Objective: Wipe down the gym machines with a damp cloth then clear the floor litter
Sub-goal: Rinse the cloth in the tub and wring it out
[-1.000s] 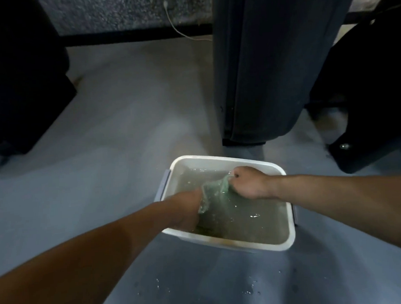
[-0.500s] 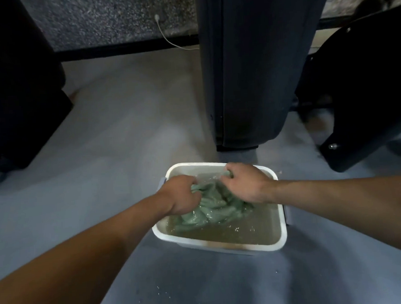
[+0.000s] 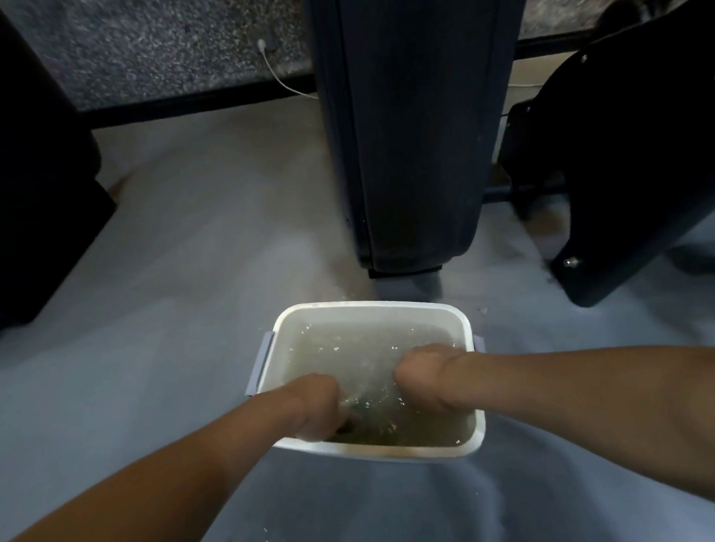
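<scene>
Cloth (image 3: 356, 399) submerged between both grips.

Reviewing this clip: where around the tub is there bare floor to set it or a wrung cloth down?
Widest bare floor lies left of the white tub, up to the dark machine base. Another bare patch lies in front of the tub, between the forearms. Crowded: behind the tub, the upright machine column and black angled part stand close. Left hand and right hand fill the tub.

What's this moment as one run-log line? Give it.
step: rinsing cloth | both hands: left hand, right hand in tub water | cloth: mostly submerged | machines: unwiped
</scene>
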